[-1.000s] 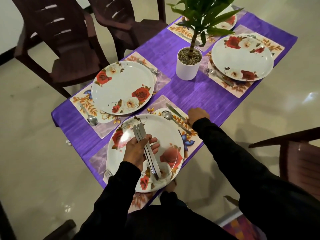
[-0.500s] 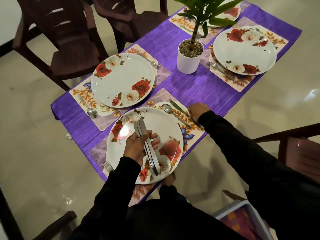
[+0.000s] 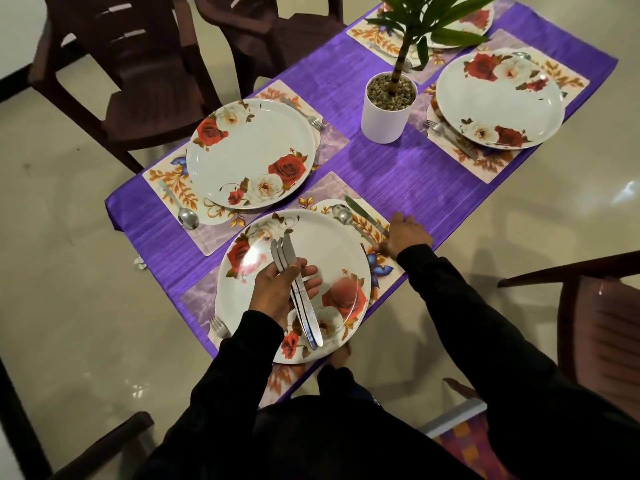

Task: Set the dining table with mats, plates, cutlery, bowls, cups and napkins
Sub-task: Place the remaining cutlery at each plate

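Purple cloth (image 3: 398, 174) covers the dining table, and the white pot with a green plant (image 3: 386, 109) standing on it serves as the landmark here. Nearest the person, well on the near side of the pot, a rose-patterned plate (image 3: 332, 251) sits on a floral mat (image 3: 197, 296); a fork (image 3: 219, 325) pokes out from under that plate's near left rim. Above this plate the left hand (image 3: 282, 294) has its fingers curled round a bundle of table knives (image 3: 298, 289), blades pointing toward the pot and handles toward the person. On the same mat, on the side of the near plate closer to the pot, a spoon (image 3: 341, 213) and a single knife (image 3: 363, 214) lie side by side; the right hand (image 3: 405, 237) rests at their handle ends with fingers bent down onto the mat, and whether it pinches the knife handle cannot be told. Left of the pot, a second plate (image 3: 242, 157) lies on its own mat, with a spoon (image 3: 187, 216) at its near edge and a fork (image 3: 304, 114) on the side toward the pot. Right of the pot, a third plate (image 3: 498, 102) has a fork (image 3: 446, 136) lying by its near rim. Beyond the pot, a fourth setting (image 3: 464, 20) is partly hidden by leaves. Dark brown chairs (image 3: 138, 71) stand well left of the pot.
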